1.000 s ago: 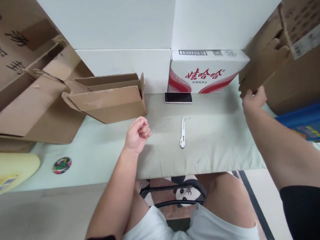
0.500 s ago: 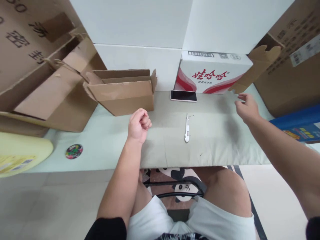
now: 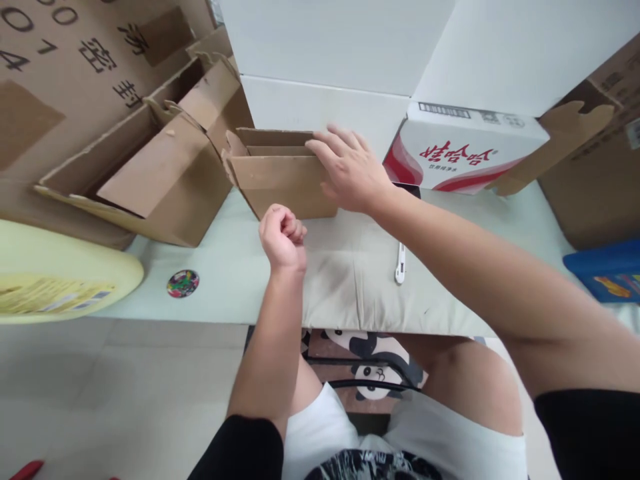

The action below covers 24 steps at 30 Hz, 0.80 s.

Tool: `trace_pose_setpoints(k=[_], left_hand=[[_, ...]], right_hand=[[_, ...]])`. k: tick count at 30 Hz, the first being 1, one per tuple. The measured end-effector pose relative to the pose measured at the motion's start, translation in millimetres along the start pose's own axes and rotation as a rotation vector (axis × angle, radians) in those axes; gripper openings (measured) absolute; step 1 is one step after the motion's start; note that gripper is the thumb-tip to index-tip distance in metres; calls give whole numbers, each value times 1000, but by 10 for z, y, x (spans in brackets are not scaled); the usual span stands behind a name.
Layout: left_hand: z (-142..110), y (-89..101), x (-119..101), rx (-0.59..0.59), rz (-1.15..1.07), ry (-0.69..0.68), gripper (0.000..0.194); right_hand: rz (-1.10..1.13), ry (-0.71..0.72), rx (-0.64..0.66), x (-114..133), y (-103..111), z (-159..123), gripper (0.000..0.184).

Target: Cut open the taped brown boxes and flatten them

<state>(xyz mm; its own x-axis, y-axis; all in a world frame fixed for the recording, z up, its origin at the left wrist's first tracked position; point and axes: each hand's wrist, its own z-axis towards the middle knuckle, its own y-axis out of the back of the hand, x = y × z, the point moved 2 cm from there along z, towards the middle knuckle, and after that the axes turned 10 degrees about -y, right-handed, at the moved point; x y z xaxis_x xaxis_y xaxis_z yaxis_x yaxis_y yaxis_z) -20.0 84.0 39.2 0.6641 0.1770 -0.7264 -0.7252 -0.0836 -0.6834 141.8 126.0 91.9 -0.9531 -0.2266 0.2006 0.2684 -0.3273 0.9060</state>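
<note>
My right hand (image 3: 350,167) is at the right end of a small open cardboard box (image 3: 283,183), its fingers stretched out and apart over the box's upper edge. Whether they touch the cardboard I cannot tell. Just in front of that box my left hand (image 3: 283,237) is curled into a fist, and its inside is hidden. A slim white tool (image 3: 401,267) lies on the cloth, its upper end covered by my right forearm. Behind the same arm, a dark-screened phone (image 3: 411,189) shows only in part.
A white carton with red print (image 3: 465,147) stands against the wall. Larger cardboard boxes (image 3: 165,173) fill the left side. A pale yellow container (image 3: 70,267), a round colourful disc (image 3: 183,283) and a blue package (image 3: 605,270) sit near the table's ends.
My right hand has swung left from beside the white carton to the small cardboard box. The left fist stays closed in front of it. The whole view has turned slightly left.
</note>
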Motion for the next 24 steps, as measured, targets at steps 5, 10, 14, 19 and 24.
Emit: trace_pose_setpoints(k=[5,10,14,19,24], left_hand=[[-33,17,26,-45,55,-55,23],[0,137,-189,-281,145,-431,25],[3,189,-231,-206,271,-581,27],[-139,61,-1,374,477,-545,28],[-173,-10,133,659,652,-540,44]], right_hand=[[-124,-152,47,-86,-187,175,56],[-84,-199,-9,-69,326,-528,12],[46,-234,-349,-222,786,-1496,9],[113,-160,-355,-296,956,-2233,11],[282,-241,-240,-271,1028,-2362,11]])
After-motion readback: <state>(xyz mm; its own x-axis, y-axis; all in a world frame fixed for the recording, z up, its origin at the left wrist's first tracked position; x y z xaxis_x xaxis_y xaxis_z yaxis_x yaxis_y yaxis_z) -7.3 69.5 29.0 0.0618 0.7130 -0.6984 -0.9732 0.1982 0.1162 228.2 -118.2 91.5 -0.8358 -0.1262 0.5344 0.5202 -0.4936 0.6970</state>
